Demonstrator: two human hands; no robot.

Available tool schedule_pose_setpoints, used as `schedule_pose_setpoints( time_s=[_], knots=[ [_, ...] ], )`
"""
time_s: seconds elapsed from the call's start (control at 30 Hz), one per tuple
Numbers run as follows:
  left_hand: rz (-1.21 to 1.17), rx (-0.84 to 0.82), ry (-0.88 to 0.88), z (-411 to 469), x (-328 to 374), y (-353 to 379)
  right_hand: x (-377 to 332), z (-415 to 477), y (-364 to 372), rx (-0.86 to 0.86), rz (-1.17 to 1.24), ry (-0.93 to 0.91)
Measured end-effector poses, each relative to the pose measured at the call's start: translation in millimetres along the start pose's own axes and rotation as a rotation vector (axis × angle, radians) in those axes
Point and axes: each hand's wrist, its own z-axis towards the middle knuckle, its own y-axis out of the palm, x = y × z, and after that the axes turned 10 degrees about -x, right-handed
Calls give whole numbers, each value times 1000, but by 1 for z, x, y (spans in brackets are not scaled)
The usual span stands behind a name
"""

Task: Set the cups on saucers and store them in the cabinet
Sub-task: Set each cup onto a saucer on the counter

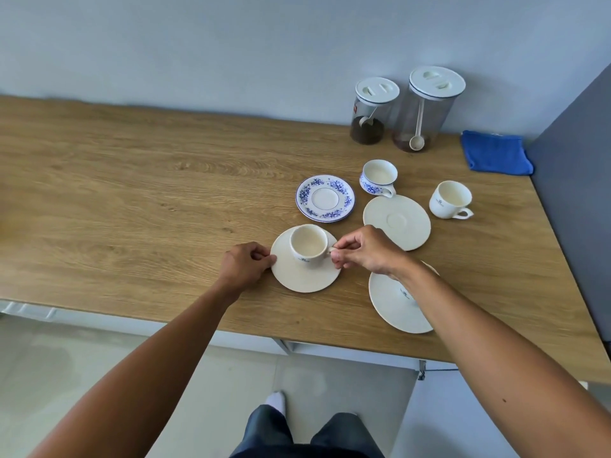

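A cream cup stands upright on a cream saucer near the table's front. My right hand pinches the cup's handle. My left hand grips the saucer's left rim. A blue-patterned saucer lies behind, with a blue-patterned cup on the bare table to its right. A second cream saucer lies bare. Another cream cup stands on the table at the right. A third cream saucer is partly hidden under my right forearm.
The wooden table has two clear jars with white lids at the back by the wall. A folded blue cloth lies at the back right beside a grey panel. No cabinet is in view.
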Motion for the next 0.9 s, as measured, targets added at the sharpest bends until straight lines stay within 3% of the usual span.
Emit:
schedule_pose_setpoints(
  time_s=[0.9],
  knots=[
    [-104,-59,29,-7,11,-9,4,-9,11,-81,-182,63]
  ],
)
